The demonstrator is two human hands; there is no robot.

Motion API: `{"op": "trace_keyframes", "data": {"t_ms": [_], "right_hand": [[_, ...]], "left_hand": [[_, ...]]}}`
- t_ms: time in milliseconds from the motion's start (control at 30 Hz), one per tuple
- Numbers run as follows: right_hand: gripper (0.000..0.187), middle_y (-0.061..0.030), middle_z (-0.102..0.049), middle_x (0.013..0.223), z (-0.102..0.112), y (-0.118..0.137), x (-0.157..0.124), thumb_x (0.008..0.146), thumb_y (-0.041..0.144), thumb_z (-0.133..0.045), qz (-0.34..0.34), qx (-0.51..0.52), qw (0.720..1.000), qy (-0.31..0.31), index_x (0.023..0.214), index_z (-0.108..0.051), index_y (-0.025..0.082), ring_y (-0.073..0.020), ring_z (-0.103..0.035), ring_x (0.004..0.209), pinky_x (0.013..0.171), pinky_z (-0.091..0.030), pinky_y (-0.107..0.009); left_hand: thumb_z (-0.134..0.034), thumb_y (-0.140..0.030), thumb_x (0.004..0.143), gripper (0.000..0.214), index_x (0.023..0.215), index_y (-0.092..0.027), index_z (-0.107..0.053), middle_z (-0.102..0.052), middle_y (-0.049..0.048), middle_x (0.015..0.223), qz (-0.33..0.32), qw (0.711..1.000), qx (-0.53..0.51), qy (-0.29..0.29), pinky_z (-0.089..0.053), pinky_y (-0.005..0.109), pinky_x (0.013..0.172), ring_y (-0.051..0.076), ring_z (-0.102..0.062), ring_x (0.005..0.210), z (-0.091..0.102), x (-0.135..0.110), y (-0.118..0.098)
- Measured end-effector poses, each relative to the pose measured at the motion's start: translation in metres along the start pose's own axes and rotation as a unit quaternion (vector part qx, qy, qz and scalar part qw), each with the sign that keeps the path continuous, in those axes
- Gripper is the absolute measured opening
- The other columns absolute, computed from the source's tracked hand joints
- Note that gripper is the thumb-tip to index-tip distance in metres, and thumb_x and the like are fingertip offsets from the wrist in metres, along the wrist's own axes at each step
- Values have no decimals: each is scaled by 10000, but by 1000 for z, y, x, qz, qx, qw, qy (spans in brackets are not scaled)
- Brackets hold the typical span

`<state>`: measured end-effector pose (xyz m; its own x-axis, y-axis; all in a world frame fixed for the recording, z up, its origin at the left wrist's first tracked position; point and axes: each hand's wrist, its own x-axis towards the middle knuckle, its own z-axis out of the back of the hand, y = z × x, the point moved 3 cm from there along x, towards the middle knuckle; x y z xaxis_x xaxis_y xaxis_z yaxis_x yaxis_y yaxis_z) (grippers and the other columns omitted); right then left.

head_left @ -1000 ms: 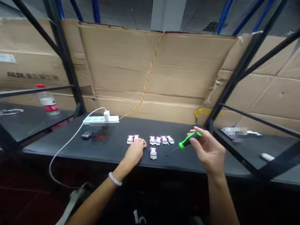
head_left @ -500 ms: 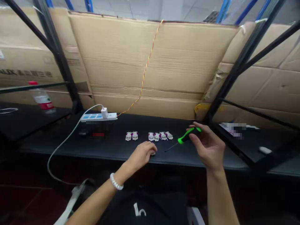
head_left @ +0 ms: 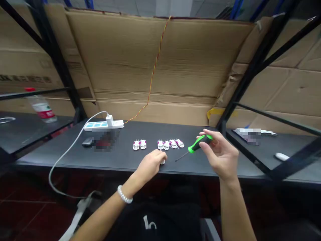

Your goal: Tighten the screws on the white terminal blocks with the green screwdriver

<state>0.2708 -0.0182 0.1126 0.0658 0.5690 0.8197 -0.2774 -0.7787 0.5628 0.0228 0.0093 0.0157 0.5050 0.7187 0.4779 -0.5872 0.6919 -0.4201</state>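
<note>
My right hand [head_left: 220,154] holds a screwdriver [head_left: 200,144] by its green and black handle, with the thin shaft angled down-left and its tip just above the black tabletop [head_left: 140,160]. My left hand [head_left: 150,165] lies over a white terminal block [head_left: 163,162], its fingers covering nearly all of it. To the far side, a pair of white and magenta terminal blocks [head_left: 139,144] stands apart from a row of several more [head_left: 170,144]. The screwdriver tip is apart from all of them.
A white power strip [head_left: 103,125] with a plugged-in charger and white cable lies at the table's back left, beside a small dark object [head_left: 87,142]. A twisted orange wire [head_left: 152,77] runs up the cardboard sheet [head_left: 155,57]. Black shelf frames [head_left: 250,83] flank the table.
My left hand has slid right and now covers the lone terminal block. My right hand and the screwdriver have barely moved. The whole scene sits slightly higher in view.
</note>
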Motion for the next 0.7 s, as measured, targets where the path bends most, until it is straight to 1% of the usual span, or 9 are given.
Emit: {"op": "trace_keyframes", "data": {"t_ms": [133,300,433,500,567,633,700], "right_hand": [[395,-59,-752,1138,0,0,0,928,170,-792,4,0,1000,2,1301,-766,293,-201,-766,1023,904,-650,-341],[398,-59,-744,1144,-1,-1,-1,927,179,-793,8,1,1000,10,1308,-761,292,-205,-762,1031,914,-648,-348],[416,-62,-745,1151,-2,0,-1,931,176,-788,11,1,1000,14,1327,-753,296,-211,-754,1052,919,-649,-356],[436,-56,-742,1155,-4,0,-1,932,169,-788,13,9,1000,13,1343,-746,310,-203,-750,1057,926,-645,-345],[446,-52,-739,1157,-5,0,-2,934,163,-787,13,17,1000,19,1349,-743,321,-196,-746,1058,929,-643,-336],[443,-51,-737,1159,-7,0,-2,935,160,-787,10,22,999,23,1345,-745,323,-192,-745,1054,925,-641,-329],[435,-54,-739,1154,-9,0,-2,937,160,-785,9,22,999,26,1341,-747,317,-196,-745,1057,925,-642,-336]], "left_hand": [[-451,21,973,293,965,-196,-647,-680,35,923,-6,1000,5,-1,-474,289,816,198,-615,889,0,0,1],[-455,22,962,291,966,-192,-652,-692,46,924,-20,1000,23,6,-473,302,803,210,-618,892,2,0,-4],[-488,21,932,272,941,-195,-653,-718,51,921,-13,1000,13,3,-487,323,818,222,-632,893,2,0,-7],[-521,26,897,259,905,-198,-649,-733,45,910,3,1000,0,-19,-506,351,877,227,-651,903,3,0,-6],[-550,32,862,253,877,-201,-644,-751,37,912,21,999,-19,-40,-512,409,1005,230,-678,924,2,1,-3],[-565,24,857,246,876,-208,-645,-764,23,927,40,997,-44,-51,-470,477,1151,219,-704,922,2,1,0],[-572,7,870,238,896,-216,-653,-769,9,935,53,995,-67,-47,-426,509,1231,200,-721,888,0,1,2]]}}
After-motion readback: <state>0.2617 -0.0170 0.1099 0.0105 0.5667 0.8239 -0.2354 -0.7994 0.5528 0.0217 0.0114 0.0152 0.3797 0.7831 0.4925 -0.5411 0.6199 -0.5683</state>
